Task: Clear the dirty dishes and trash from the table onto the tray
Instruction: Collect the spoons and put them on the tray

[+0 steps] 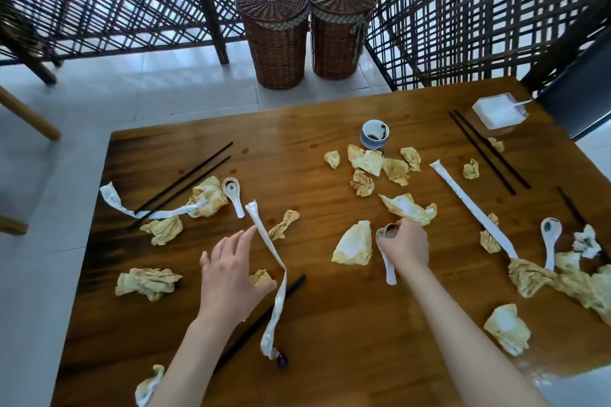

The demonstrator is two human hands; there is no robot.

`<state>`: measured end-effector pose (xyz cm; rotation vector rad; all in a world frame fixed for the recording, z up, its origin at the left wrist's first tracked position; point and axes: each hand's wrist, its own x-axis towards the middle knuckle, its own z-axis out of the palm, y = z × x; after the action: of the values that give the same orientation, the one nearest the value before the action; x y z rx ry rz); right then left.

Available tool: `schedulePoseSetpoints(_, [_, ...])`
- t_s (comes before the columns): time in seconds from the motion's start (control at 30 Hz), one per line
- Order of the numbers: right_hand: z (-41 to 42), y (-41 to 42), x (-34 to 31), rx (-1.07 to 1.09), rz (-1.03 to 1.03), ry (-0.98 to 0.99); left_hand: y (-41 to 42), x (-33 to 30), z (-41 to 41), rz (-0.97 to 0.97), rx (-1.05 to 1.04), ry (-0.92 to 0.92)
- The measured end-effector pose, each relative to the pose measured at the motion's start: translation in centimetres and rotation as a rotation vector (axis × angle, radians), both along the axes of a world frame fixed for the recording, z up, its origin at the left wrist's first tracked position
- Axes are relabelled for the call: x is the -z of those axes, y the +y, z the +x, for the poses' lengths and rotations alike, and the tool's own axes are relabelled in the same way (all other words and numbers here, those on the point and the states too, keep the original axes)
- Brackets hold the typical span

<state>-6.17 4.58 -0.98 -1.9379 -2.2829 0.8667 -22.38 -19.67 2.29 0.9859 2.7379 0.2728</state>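
Observation:
The wooden table (pixel 297 129) is littered with several crumpled stained napkins, such as one (pixel 353 244) near the middle. My right hand (pixel 406 244) grips a white ceramic spoon (pixel 389 266) by its bowl end, the handle pointing toward me. My left hand (pixel 231 269) hovers with fingers spread beside a long white paper chopstick sleeve (pixel 274 271) and over a small napkin (pixel 259 277). A blue-and-white cup (pixel 374 134) stands at the far middle. Other white spoons lie at the left (pixel 233 193) and right (pixel 549 239). No tray is in view.
Black chopstick pairs lie at far left (pixel 185 182), far right (pixel 489 152) and under my left wrist (pixel 264 314). A clear napkin box (pixel 499 111) sits at the far right corner. Two wicker baskets (pixel 307 33) stand on the floor beyond the table.

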Motion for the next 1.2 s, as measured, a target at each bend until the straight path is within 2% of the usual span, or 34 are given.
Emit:
schedulePoseSetpoints(0.23, [-1.4,-0.5,1.8,-0.064,0.037,-0.126,0.2,0.3,-2.5,-0.015,-0.042,0.016])
schedulePoseSetpoints(0.47, [-1.2,-0.4,2.2,-0.131,0.034,-0.16,1.9,1.6,-4.8,-0.032,-0.083,-0.01])
schedulePoseSetpoints(0.7, [0.1,-1.0,1.7,-0.124,0.039,-0.053,5.4,3.4,-7.5,-0.049,-0.177,-0.206])
schedulePoseSetpoints(0.9, [1.2,-2.3,1.2,-0.156,0.041,0.005,8.5,4.3,-9.6,0.013,-0.317,-0.164])
schedulePoseSetpoints(1.03, [2.0,-3.4,1.1,-0.159,0.046,0.03,9.4,5.0,-10.9,0.008,-0.447,-0.196])
schedulePoseSetpoints(1.2, [2.9,-3.9,0.8,-0.131,0.037,0.057,9.2,5.6,-10.7,0.018,-0.509,-0.216])
